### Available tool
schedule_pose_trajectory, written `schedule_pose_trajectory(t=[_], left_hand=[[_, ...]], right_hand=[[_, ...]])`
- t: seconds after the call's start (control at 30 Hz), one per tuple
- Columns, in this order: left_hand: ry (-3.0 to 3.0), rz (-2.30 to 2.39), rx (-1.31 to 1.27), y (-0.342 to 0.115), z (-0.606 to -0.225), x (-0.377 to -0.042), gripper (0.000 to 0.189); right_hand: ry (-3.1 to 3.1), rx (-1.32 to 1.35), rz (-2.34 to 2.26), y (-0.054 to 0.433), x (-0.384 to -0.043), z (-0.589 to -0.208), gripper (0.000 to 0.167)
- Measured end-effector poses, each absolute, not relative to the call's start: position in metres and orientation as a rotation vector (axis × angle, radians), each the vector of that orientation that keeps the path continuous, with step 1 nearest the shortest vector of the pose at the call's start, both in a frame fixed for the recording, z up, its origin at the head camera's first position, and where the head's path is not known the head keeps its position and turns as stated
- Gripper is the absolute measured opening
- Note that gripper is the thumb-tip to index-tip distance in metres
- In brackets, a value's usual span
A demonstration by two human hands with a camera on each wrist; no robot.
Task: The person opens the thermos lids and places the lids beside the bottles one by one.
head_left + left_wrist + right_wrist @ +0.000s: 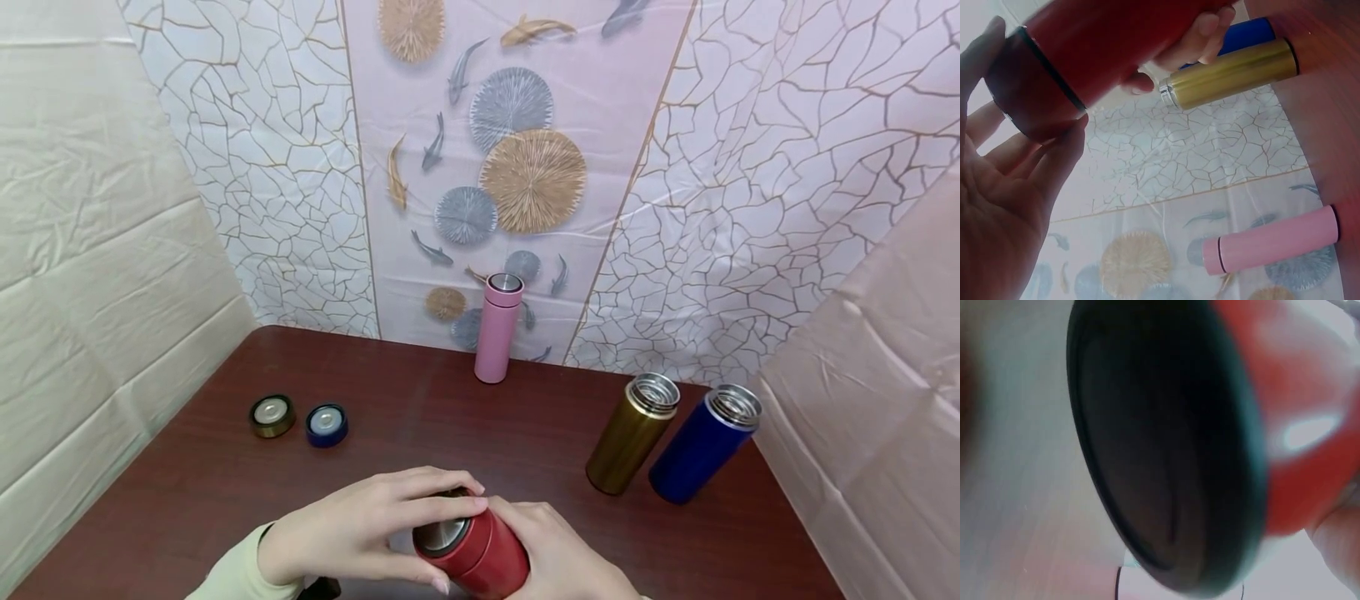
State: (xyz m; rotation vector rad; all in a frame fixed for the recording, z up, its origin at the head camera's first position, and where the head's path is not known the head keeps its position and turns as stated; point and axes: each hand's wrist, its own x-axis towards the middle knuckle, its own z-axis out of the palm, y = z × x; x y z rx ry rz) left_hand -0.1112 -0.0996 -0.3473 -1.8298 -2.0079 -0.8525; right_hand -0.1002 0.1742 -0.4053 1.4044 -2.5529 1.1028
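A red thermos flask [501, 565] is tilted in front of me, held off the table in both hands. Its red lid [1025, 87] has a shiny metal top and is on the bottle, with a dark seam below it in the left wrist view. My left hand [360, 527] grips this lid, thumb on the near side and fingers on the far side. The right hand [566, 557] holds the body, its fingers curled round the red wall. Close to the right wrist camera is the flask's black base [1147, 437].
A gold flask [630, 440] and a blue flask [701, 450] stand lidless at the right. Their gold-rimmed lid [272, 417] and blue lid [327, 426] lie upturned at the left. One pink flask [497, 333], lid on, stands by the back edge.
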Motion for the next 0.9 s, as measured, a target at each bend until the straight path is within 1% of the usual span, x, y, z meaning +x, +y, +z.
schedule_pose_trajectory(t=[0.3,0.53,0.6,0.73,0.8,0.9], left_hand=[[-1.912,-0.838,-1.824,-0.094,-0.35,-0.111,0.067],[-1.891,-0.79,-1.768,-0.09,-0.348,-0.106,0.065],[-1.888,-0.742,-1.704,-0.088,-0.35,-0.104,0.065],[-1.94,-0.731,-1.494,-0.081,-0.354,-0.106,0.067],[-1.979,-0.784,-1.408,-0.078,-0.356,-0.108,0.067],[-2.022,-0.886,-1.361,-0.076,-0.357,-0.111,0.068]], right_hand=[[-2.498,1.388,0.955,0.18,-0.102,-0.407,0.059],[-2.483,1.354,0.877,0.181,-0.103,-0.403,0.068],[-2.416,1.329,0.786,0.181,-0.104,-0.404,0.071],[-2.27,1.197,0.62,0.181,-0.113,-0.403,0.082],[-2.244,1.139,0.578,0.181,-0.117,-0.403,0.085],[-2.271,1.116,0.577,0.182,-0.12,-0.403,0.085]])
